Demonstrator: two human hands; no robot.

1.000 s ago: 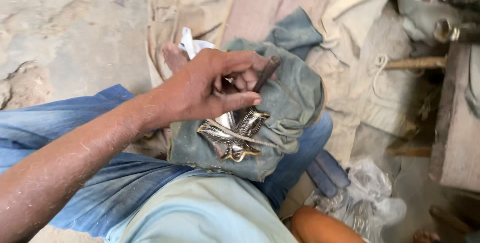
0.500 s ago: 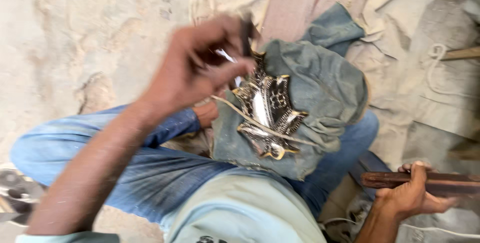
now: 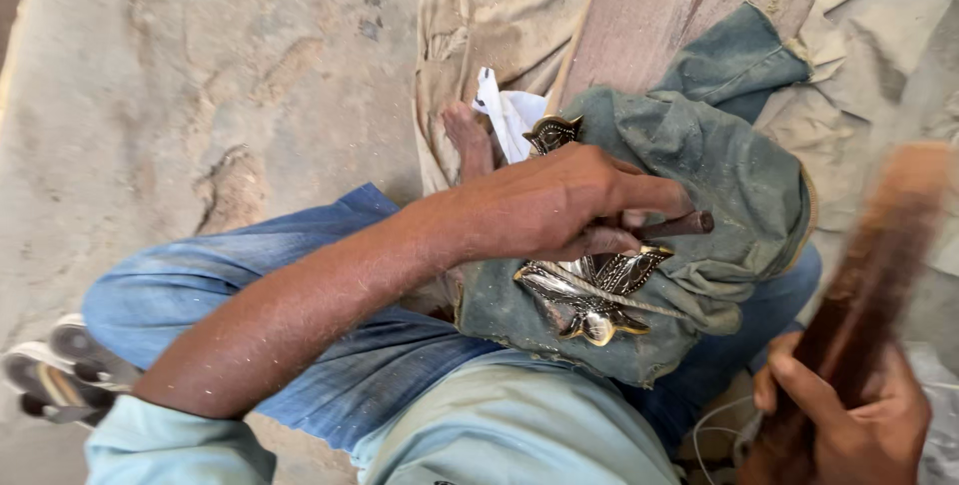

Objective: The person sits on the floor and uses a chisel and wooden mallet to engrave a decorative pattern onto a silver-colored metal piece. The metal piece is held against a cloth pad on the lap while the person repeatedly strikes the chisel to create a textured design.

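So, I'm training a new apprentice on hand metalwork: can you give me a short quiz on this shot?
1. True or false: the left hand presses a thin dark tool onto the ornate brass piece.
2. What lies under the brass piece? A) bare floor B) grey-green cloth C) a tray
3. What does the right hand grip?

Key: 1 true. 2 B, the grey-green cloth on the person's lap. 3 A brown wooden stick, motion-blurred.
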